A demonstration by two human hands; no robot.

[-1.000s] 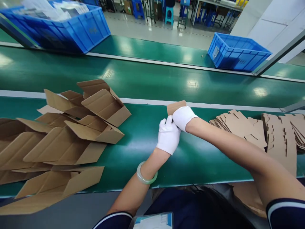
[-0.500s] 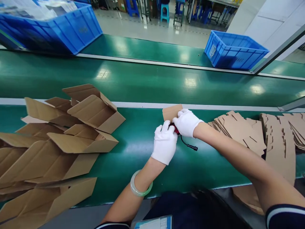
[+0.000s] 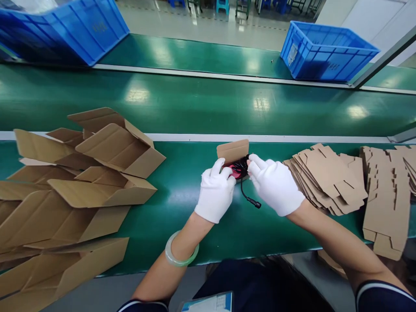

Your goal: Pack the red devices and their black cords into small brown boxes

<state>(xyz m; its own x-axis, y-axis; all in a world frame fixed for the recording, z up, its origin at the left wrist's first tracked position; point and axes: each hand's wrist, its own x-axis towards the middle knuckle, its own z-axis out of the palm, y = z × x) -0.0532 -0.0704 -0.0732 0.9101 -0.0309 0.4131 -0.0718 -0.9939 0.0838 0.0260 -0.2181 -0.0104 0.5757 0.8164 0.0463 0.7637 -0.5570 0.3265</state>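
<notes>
Both my hands wear white gloves and meet over a small cardboard box [image 3: 232, 150] on the green table [image 3: 182, 195]. My left hand [image 3: 215, 191] grips the box's near left side, fingers curled. My right hand [image 3: 275, 185] touches the red and black part [image 3: 236, 169] in the box with its fingertips. A black cable with a plug [image 3: 250, 199] hangs out of the box between my hands. The box's flap stands up behind the part.
A heap of half-folded cardboard boxes [image 3: 74, 186] lies at left. Stacks of flat cardboard blanks [image 3: 328, 177] lie at right. Beyond runs a green conveyor belt [image 3: 208, 104], with two blue crates [image 3: 326, 52] on the far side.
My right hand has drawn back from on top of the box to its right side. The red and black part and its cable have come into sight. The view tilted down a little.
</notes>
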